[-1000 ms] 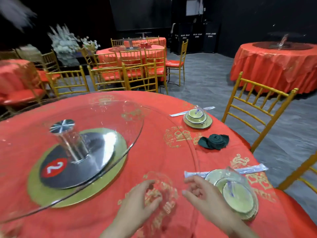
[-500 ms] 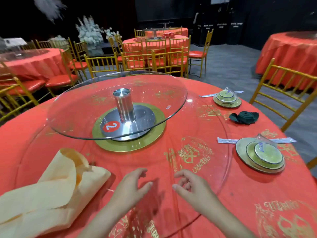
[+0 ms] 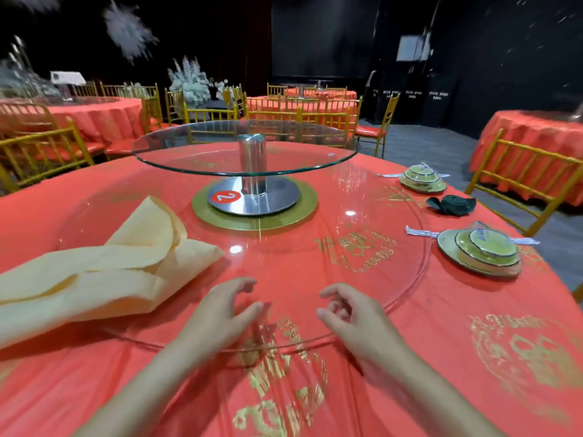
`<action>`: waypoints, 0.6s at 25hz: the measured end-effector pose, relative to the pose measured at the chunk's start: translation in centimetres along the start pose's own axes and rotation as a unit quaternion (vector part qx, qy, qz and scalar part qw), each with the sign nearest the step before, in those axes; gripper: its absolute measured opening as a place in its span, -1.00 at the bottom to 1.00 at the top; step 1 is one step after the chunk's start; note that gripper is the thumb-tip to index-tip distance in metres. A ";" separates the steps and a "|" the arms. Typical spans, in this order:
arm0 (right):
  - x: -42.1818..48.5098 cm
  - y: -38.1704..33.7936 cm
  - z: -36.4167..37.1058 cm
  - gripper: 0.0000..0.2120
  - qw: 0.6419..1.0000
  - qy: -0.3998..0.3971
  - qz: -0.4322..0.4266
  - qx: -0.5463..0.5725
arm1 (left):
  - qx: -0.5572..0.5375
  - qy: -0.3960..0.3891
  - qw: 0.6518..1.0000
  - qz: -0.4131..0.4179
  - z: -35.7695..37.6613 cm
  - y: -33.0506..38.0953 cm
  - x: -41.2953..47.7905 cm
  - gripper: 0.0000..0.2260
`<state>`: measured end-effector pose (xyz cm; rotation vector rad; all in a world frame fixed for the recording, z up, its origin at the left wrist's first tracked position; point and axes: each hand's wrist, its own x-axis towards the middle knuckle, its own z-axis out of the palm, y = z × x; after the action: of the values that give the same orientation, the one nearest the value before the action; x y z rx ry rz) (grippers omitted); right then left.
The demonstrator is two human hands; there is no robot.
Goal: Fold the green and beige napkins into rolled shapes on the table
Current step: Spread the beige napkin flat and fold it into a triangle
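Showing more fully now, beige napkin (image 3: 94, 272) lies near empty, relaxed left hand (image 3: 217, 316) and right hand (image 3: 353, 320).

Counting one loosely folded beige cloth napkin (image 3: 104, 272), one rolled dark green cloth napkin (image 3: 452, 205), two stacks of green ceramic dishes (image 3: 479, 252) (image 3: 422, 182), two white wrapped packets (image 3: 419, 232) (image 3: 389, 175), two bare hands (image 3: 217, 320) (image 3: 356, 320).

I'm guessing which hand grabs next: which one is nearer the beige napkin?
Left. The left hand sits just right of the beige napkin, not touching it; the right hand is farther right, past the left hand.
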<state>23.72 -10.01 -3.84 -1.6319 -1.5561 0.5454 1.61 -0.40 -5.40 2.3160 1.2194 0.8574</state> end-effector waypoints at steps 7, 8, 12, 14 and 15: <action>-6.5 -5.4 0.2 -0.85 0.997 0.053 -0.005 -0.059 | 0.070 0.025 0.996 0.043 -8.0 0.7 -6.4 -0.45; -7.0 -6.1 0.7 -0.86 0.996 0.055 0.000 -0.067 | 0.090 0.037 0.994 0.046 -9.3 0.2 -6.9 -0.52; -9.2 -7.4 3.4 -0.84 0.992 0.014 0.022 -0.125 | 0.126 0.061 0.990 0.006 -13.2 -2.9 -8.9 -0.60; -9.9 -7.6 4.3 -0.78 0.988 -0.016 0.028 -0.151 | 0.139 0.030 0.990 -0.011 -13.3 -4.4 -10.5 -0.47; -10.1 -7.8 4.5 -0.75 0.987 -0.022 0.031 -0.157 | 0.149 0.014 0.989 -0.019 -13.1 -4.9 -11.4 -0.41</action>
<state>13.90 -19.18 -2.60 -1.9209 -1.6937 0.3831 -15.13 -6.52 -2.41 2.5070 1.4863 0.7382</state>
